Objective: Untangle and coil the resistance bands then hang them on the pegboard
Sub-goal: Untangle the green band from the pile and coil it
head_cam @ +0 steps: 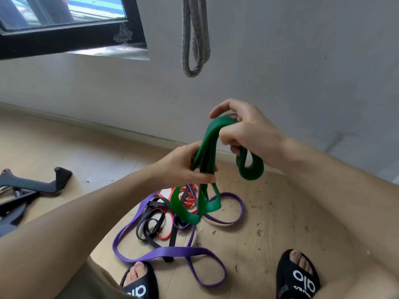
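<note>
**Coiling the green band, still snagged below**

Gathering loops, the right hand (244, 134) grips the top of the green band (207, 160) while the left hand (183, 167) pinches its strands lower down. Its tail dangles into the floor tangle of the purple band (164, 252), black band (149, 225) and red band (190, 201). Next, I judge, lift it free, then finish winding.

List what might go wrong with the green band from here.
1. The green band dangles low over the floor pile; its lower loops may catch the purple band or red band and drag them up.
2. The right hand and left hand pinch several strands together, so one loop could slip out and undo the coil.
</note>
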Demonstrator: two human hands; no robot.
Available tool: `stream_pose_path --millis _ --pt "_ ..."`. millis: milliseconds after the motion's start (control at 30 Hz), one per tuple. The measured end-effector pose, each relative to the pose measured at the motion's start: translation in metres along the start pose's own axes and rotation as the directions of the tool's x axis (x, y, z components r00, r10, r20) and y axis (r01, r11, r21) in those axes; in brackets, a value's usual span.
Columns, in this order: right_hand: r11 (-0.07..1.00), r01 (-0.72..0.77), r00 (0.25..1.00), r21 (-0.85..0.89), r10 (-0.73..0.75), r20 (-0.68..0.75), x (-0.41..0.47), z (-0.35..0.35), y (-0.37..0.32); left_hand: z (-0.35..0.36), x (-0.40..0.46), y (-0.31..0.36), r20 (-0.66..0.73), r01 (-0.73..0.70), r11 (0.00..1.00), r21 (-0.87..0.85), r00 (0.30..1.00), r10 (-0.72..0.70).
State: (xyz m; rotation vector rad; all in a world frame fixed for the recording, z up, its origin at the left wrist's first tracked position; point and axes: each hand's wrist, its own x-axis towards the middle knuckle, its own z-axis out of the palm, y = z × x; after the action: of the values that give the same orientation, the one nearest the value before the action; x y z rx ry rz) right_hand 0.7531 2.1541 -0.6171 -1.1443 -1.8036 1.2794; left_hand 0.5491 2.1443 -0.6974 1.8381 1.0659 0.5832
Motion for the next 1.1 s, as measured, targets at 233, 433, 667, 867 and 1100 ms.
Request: stream_pose_path --millis 233,433,667,867,1100 --pt "0.961 0.001 0.972 0.275 0.064 -0.225 0.010 -0.028 0.002 0.011 0.007 -0.001 -0.113 -0.023 1.000 0.013 0.993 0.025" --pt "0.941 -0.080 0.958 0.328 0.163 -0.234 0.013 -0.042 0.016 0.002 0.010 0.001 -0.165 -0.004 0.999 -0.050 0.986 -0.004" --pt "0.940 -0.222 0.974 0.257 0.228 0.009 0.015 -0.062 0.040 -0.026 -0.002 -0.003 -0.047 0.084 0.985 -0.150 0.995 -0.092" --pt "0.963 -0.256 0.963 0.082 0.246 0.109 0.014 -0.065 0.059 -0.037 -0.006 -0.007 -0.074 0.087 0.996 0.036 0.994 -0.084" --pt "0.841 -0.327 0.781 -0.431 0.498 0.378 0.006 -0.046 0.065 -0.032 -0.009 -0.008 -0.110 0.100 0.995 0.027 0.989 -0.097"
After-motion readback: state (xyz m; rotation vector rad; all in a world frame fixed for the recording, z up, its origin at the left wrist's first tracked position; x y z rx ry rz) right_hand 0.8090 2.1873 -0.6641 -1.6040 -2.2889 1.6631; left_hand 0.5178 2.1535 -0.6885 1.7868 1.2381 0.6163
